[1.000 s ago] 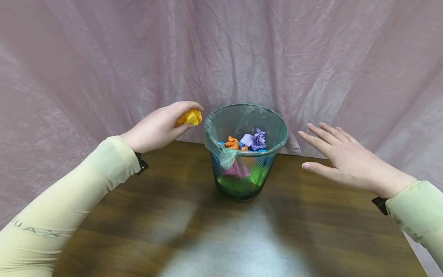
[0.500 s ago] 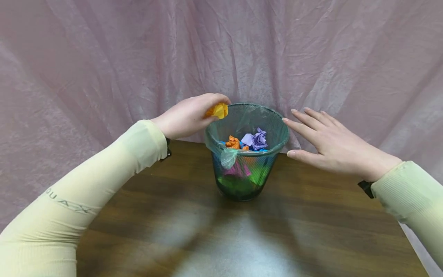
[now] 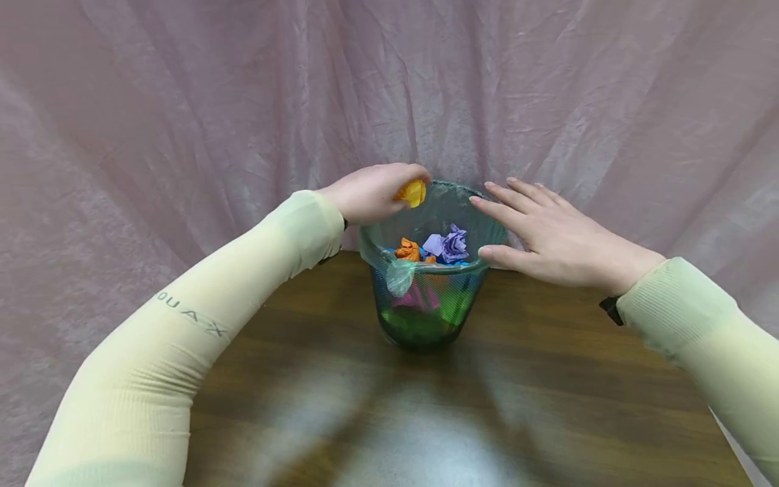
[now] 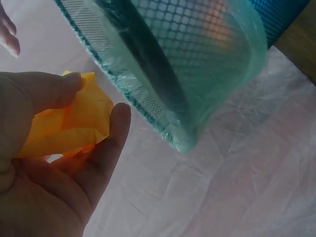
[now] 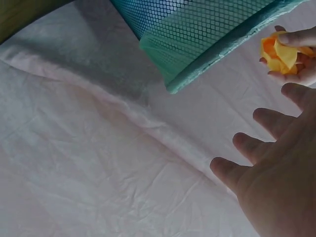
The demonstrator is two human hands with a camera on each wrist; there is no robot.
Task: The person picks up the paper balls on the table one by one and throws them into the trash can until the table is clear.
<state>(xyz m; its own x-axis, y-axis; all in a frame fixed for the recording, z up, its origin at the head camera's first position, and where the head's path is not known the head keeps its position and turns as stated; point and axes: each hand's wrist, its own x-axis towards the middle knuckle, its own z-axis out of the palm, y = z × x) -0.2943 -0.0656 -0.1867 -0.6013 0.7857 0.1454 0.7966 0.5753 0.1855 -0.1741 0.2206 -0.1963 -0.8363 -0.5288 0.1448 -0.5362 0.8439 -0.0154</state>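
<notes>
In the head view my left hand (image 3: 374, 193) grips a crumpled yellow paper ball (image 3: 414, 193) over the left part of a mesh wastebasket (image 3: 380, 287). The left wrist view shows the paper ball (image 4: 81, 116) held between thumb and fingers beside the basket's rim. My right hand (image 3: 550, 237) hovers by the basket's right rim, fingers straight and spread, holding nothing. Inside the basket lie an orange paper ball (image 3: 408, 250) and a purple paper ball (image 3: 453, 245). Pink, green and blue pieces show lower down, partly through the mesh.
A translucent green bag (image 3: 400, 277) lines the basket and folds over its rim. The basket stands on a brown wooden table (image 3: 548, 379). A pale pink curtain (image 3: 213, 88) hangs close behind it.
My left hand has moved right with the yellow paper ball, from beside the basket to over its rim. My right hand has come left, closer to the basket. The basket stays put.
</notes>
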